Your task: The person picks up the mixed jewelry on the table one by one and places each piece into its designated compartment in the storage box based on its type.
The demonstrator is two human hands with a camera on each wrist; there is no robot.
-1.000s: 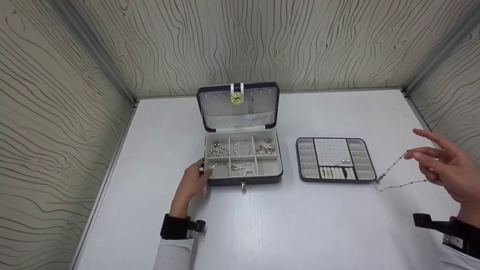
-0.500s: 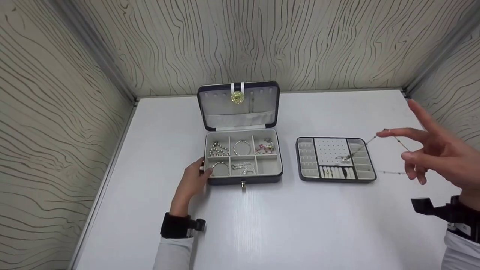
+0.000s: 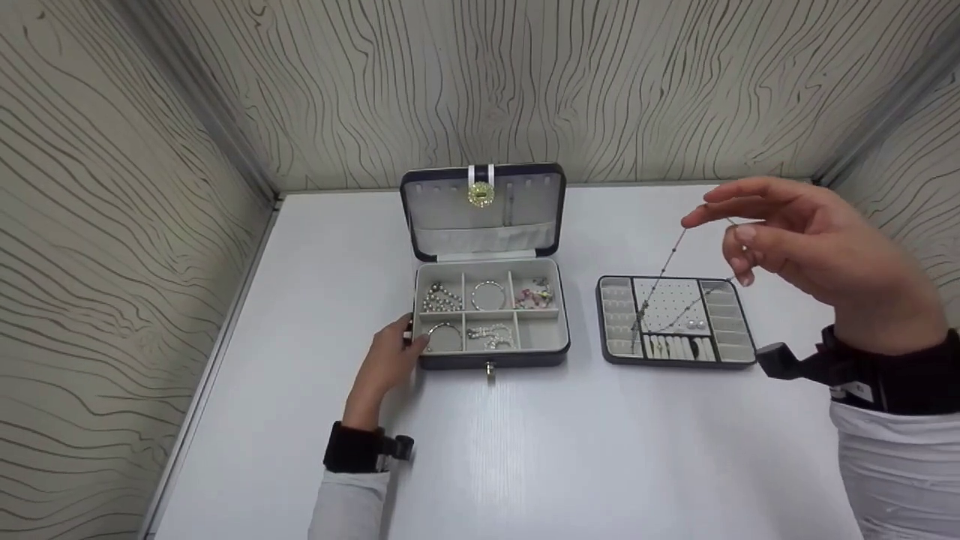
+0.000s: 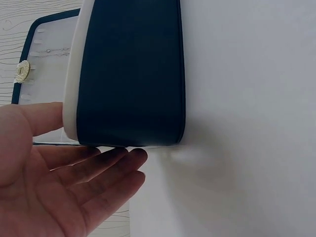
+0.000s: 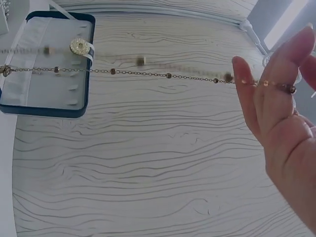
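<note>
An open jewelry box (image 3: 450,362) with a dark outside and a white lining stands in the head view's middle. My left hand (image 3: 388,356) holds its left side, the thumb at the rim and the fingers along the outer wall, as the left wrist view shows. My right hand (image 3: 817,240) is raised above the jewelry tray (image 3: 679,364) and holds a thin beaded chain necklace (image 3: 664,264) with the thumb and fingers. The necklace hangs in a loop that overlaps the tray in the head view. In the right wrist view the chain (image 5: 113,71) stretches leftward from the fingers.
Bracelets (image 3: 488,295), bead strands (image 3: 441,300) and pink jewelry (image 3: 534,294) lie in the box's compartments. The raised lid (image 3: 457,206) has a thin chain hanging inside. Pearl earrings (image 3: 696,324) and several rings sit in the tray. A wood-patterned wall (image 3: 337,97) stands behind.
My right hand has moved left and up from the table's right side, bringing the necklace over the tray. The left hand stays at the box.
</note>
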